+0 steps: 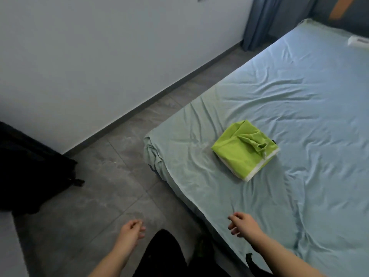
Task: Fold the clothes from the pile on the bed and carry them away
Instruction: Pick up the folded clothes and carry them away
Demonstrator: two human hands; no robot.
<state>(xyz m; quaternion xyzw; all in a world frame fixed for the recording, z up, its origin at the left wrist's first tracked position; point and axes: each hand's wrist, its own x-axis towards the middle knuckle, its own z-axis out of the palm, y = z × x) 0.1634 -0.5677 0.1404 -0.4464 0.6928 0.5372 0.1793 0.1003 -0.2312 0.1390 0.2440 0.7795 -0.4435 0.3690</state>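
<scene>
On the bed lay a folded green cloth (242, 150), a small square bundle. It sat near the left side of the bed, close to the near corner. Its top was a bit bunched up on the right. A thin white edge showed under the green along its near side. A tiny bit of something dark peeked out at its right corner, too small to tell what it was.

The bed (299, 92) had a pale blue-green sheet with lots of wrinkles. It filled the right side of the room and ran off to the far end. Far away on the sheet, at the right edge, lay a small white thing (358, 41), too blurry to name.

The right hand (242, 223) hung over the near edge of the bed, well apart from the green cloth. Its fingers were loosely curled and held nothing. The left hand (130, 229) hung over the floor, left of the bed. Its fingers were loosely curled too, and held nothing. Between the two arms were the person's dark legs (159, 254).

The floor (89, 186) was made of grey tiles. A black bag (30, 172) stood on it at the left, by the white wall (99, 56). A blue curtain (259, 21) hung at the far end, past the bed.
</scene>
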